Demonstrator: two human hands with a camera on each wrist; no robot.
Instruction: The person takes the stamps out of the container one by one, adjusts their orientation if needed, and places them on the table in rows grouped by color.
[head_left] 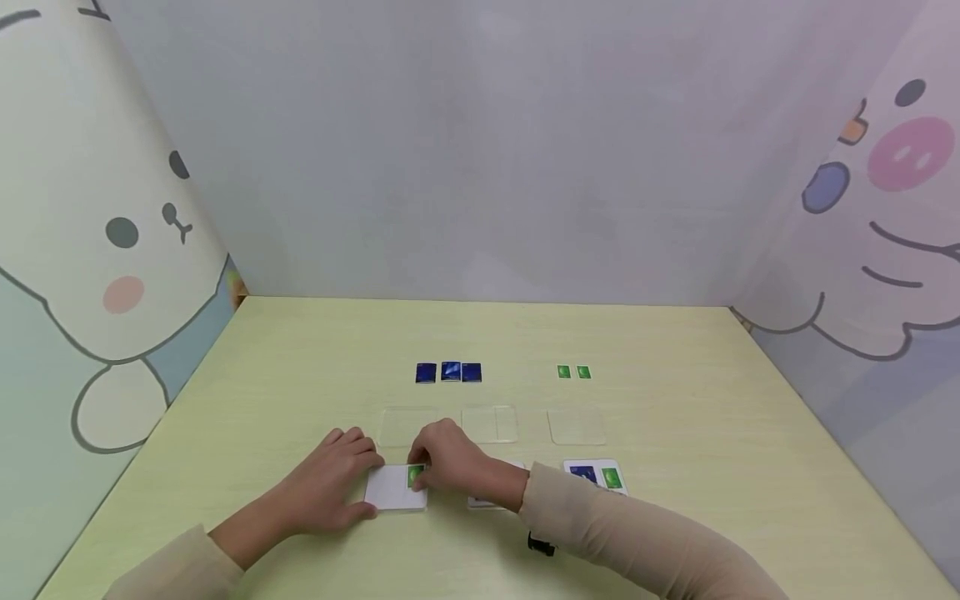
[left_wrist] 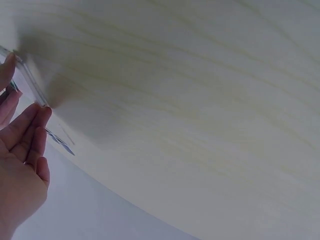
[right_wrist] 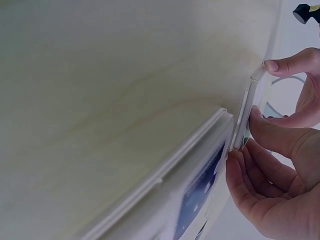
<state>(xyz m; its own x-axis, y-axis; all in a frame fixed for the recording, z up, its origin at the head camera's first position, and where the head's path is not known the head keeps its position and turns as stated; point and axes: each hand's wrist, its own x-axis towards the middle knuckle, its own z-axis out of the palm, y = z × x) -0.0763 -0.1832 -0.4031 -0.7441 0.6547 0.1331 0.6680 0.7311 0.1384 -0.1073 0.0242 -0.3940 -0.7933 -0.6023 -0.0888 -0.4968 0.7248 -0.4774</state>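
A flat white case (head_left: 390, 490) with clear edges lies at the front left of the table. My left hand (head_left: 330, 485) holds it at the left end, thumb at the near corner and fingers at the far corner. On its right end is a small green stamp (head_left: 415, 475). My right hand (head_left: 447, 457) pinches this stamp by its edges, thumb and index finger close over the case in the right wrist view. To the right, a second white case (right_wrist: 200, 185) with a blue stamp (right_wrist: 197, 197) is partly hidden under the right forearm in the head view.
A third case (head_left: 615, 463) bears blue and green stamps at the right. Clear covers (head_left: 576, 427) lie in a row beyond, with blue stamps (head_left: 471, 372) and green stamps (head_left: 583, 372) farther back. A small black object (head_left: 541, 546) lies by the right sleeve.
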